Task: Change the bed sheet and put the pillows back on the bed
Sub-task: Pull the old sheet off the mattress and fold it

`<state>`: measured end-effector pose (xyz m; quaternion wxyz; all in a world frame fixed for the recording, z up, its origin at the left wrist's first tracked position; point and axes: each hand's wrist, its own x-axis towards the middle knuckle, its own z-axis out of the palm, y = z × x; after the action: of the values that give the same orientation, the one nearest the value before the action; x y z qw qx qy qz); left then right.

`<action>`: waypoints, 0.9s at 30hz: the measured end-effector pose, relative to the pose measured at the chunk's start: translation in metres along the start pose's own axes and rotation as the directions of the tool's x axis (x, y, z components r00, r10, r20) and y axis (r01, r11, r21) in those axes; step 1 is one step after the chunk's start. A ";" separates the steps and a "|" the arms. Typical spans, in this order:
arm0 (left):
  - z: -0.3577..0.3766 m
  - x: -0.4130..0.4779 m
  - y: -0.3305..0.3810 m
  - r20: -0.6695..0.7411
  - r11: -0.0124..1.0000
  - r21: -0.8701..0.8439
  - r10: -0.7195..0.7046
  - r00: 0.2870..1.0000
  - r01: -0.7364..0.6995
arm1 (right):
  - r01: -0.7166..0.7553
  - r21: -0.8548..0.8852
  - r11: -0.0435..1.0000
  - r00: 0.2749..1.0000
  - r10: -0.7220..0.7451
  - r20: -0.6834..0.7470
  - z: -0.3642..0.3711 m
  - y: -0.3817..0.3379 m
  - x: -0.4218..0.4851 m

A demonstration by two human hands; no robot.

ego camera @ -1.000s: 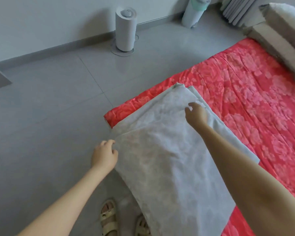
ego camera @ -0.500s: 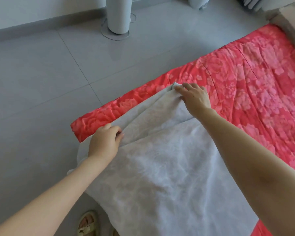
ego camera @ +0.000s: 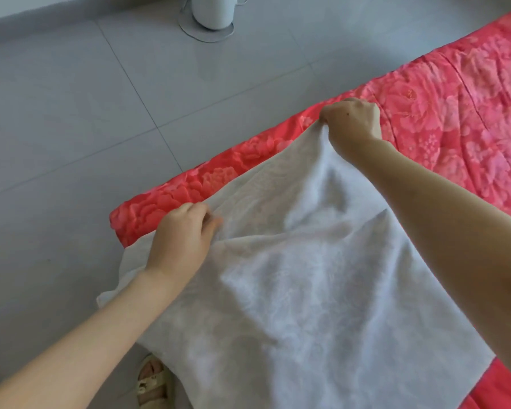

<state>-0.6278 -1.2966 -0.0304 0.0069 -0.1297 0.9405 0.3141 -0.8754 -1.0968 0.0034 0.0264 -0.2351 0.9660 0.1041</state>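
Spreading step. My left hand point(ego camera: 183, 234) and right hand point(ego camera: 351, 119) pinch the white sheet point(ego camera: 292, 290), lying bunched over the red mattress point(ego camera: 455, 113) corner. Next: draw edges apart, probably.

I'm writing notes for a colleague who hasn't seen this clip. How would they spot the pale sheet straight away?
On the grey tiled floor lies a low bed covered in red floral fabric. Over its near corner is draped the white sheet, its far edge bunched in the left hand and right hand. It is the only pale, faintly patterned cloth, against the red beneath.
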 end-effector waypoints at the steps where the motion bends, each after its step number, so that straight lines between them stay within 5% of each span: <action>1: 0.000 -0.004 -0.002 0.013 1.000 0.017 0.019 1.000 -0.019 | -0.038 -0.025 0.999 0.999 0.038 0.006 0.005 -0.005 0.004; 6: -0.005 -0.004 -0.022 0.062 0.995 0.097 0.002 0.998 -0.008 | -0.114 -0.022 0.993 0.992 0.115 0.045 0.023 -0.021 0.011; 10: -0.031 0.004 -0.026 -0.083 1.000 0.025 -0.005 0.997 0.007 | -0.107 0.021 0.994 0.991 0.105 0.079 0.023 -0.010 0.002; 14: -0.009 0.019 -0.040 0.069 0.974 0.025 -0.228 0.971 0.227 | -0.154 0.082 0.985 0.976 0.139 0.169 0.028 -0.019 0.002; 20: -0.025 -0.041 -0.051 -0.021 0.917 -0.058 -0.396 0.918 0.394 | -0.292 0.299 0.909 0.956 0.274 0.102 0.030 -0.008 -0.010; 24: -0.042 -0.068 -0.072 0.128 0.878 -0.041 -0.469 0.874 0.477 | -0.096 0.271 0.958 0.988 0.124 -0.088 0.026 -0.013 -0.044; 27: -0.041 -0.073 -0.080 0.200 0.899 -0.006 -0.428 0.881 0.438 | 0.054 0.248 0.967 0.996 -0.036 -0.078 0.036 -0.014 -0.059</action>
<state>-0.5343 -1.3643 -0.0376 0.1648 -0.3055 0.8743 0.3394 -0.8162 -1.0745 -0.0287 0.0230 -0.2555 0.9661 -0.0275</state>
